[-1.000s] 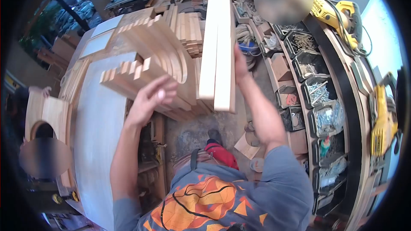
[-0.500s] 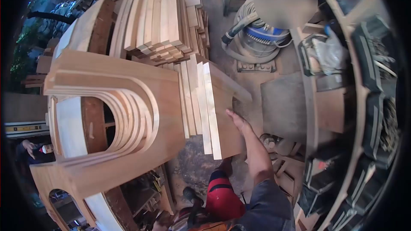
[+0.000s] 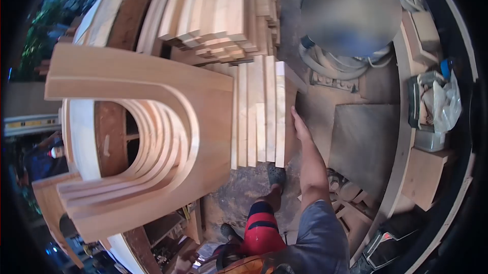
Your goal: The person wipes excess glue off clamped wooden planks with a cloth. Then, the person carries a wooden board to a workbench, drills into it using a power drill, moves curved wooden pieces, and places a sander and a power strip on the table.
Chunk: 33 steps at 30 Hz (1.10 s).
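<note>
My right hand (image 3: 301,125) lies flat, fingers stretched out, against the outer face of the last wooden board (image 3: 291,137) in an upright row. Beside that board stand several pale boards (image 3: 249,121) on edge, close together. To their left is a stack of thick wooden panels (image 3: 213,121) with matching U-shaped cut-outs. Low at the bottom edge, my left hand (image 3: 186,261) hangs near my body, partly cut off. Its fingers look slightly apart, and I see nothing in it.
A pile of squared timber (image 3: 213,15) lies beyond the panels. At the right are a vacuum hose (image 3: 335,66), a dark flat sheet (image 3: 363,147) on the floor and a shelf with a plastic bag (image 3: 446,99). A smaller arched wooden piece (image 3: 56,208) leans at lower left.
The outer boards, tilted and apart before, now stand upright against the row, with my right hand still on the outermost one. The camera view has shifted. A foot now shows below the boards.
</note>
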{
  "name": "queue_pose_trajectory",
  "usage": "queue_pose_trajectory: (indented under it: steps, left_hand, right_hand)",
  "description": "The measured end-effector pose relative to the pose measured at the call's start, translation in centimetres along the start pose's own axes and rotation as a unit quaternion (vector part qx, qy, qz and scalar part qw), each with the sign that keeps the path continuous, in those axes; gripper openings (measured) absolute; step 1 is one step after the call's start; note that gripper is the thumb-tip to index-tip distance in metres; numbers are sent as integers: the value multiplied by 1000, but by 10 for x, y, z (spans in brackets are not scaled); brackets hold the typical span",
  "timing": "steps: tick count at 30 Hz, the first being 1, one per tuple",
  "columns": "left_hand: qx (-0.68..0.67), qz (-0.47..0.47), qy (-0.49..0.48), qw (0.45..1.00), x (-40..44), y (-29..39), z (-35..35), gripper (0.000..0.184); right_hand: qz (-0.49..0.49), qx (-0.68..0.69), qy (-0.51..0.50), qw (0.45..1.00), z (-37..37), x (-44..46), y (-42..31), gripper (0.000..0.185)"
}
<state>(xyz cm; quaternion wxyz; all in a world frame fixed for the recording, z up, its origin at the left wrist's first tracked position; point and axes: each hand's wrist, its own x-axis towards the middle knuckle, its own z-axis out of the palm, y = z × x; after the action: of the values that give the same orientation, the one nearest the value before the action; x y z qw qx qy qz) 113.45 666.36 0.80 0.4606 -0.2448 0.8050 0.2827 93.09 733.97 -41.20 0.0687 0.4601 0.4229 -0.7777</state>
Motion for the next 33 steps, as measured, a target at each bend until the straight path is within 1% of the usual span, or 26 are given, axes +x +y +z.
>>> queue_pose_trajectory:
  steps: [1,2,3,4,5,6,7,8,10,12,14,16,18,20,22,23,24,26,27,28,30,31,32,33]
  left_hand:
    - [7,43,7,999,2,0,-2,37]
    - [56,60,29,996,1,3,-5,32]
    - [132,297,32,945,4,39,-10,29]
    - [134,194,96,967,-18,43,-9,25]
    - [133,170,92,972,-36,63,-19,24]
    - [168,129,150,966,-62,80,-24,26]
    - [109,102,179,972,-78,78,-37,29]
    - [2,101,268,958,-101,88,-48,31]
    - [-119,173,412,887,-125,77,-86,32]
    - [-157,162,532,816,-157,83,-142,32]
    - [-232,205,634,709,-155,57,-204,43]
    - [-298,239,647,660,-150,32,-270,61]
    - [-456,345,578,582,-133,16,-352,75]
    - [-622,471,439,446,-94,-8,-450,87]
    - [-497,452,541,506,-29,-14,-544,97]
    - [-505,459,514,520,-19,-6,-572,97]
    - [-419,427,528,603,-17,4,-596,99]
    - [-339,377,538,673,17,13,-628,100]
    - [-350,358,539,677,42,12,-646,98]
    - [-335,361,580,648,57,15,-658,97]
    - [-395,303,542,677,-21,52,-629,88]
    - [-415,325,496,691,4,40,-638,83]
    - [-433,343,448,703,29,28,-645,78]
    - [-447,371,435,688,45,18,-652,72]
  right_hand:
    - [-1,-61,28,998,8,-33,-22,89]
    - [-27,-179,62,982,10,-48,-32,89]
    - [-59,-85,36,994,18,-71,-41,78]
    - [-82,-90,23,992,25,-85,-43,75]
    - [-98,-101,7,990,32,-103,-44,72]
    - [-107,-115,-10,987,42,-123,-44,69]
    - [-112,-133,-24,985,52,-146,-46,66]
    - [-111,-147,-32,982,61,-168,-42,64]
    - [-95,-189,-41,977,75,-215,-35,58]
    - [-70,-237,-47,968,95,-264,-27,52]
    - [-41,-276,-43,959,109,-311,-8,46]
    - [-14,-312,-35,949,124,-354,10,41]
    - [12,-336,-16,942,143,-398,29,36]
    - [34,-348,11,937,162,-441,48,31]
    - [49,-347,43,936,179,-484,66,26]
    - [53,-343,60,936,185,-506,77,25]
    - [56,-337,76,937,191,-525,86,23]
    - [44,-328,89,939,203,-549,97,21]
    - [-4,-341,74,937,196,-534,110,20]
    - [-47,-348,71,934,174,-533,134,19]
    - [-97,-239,67,964,162,-555,153,15]
    - [-83,-400,95,908,160,-567,154,14]
    - [-37,-386,166,906,190,-600,144,16]
    - [-40,-401,158,902,189,-610,145,20]
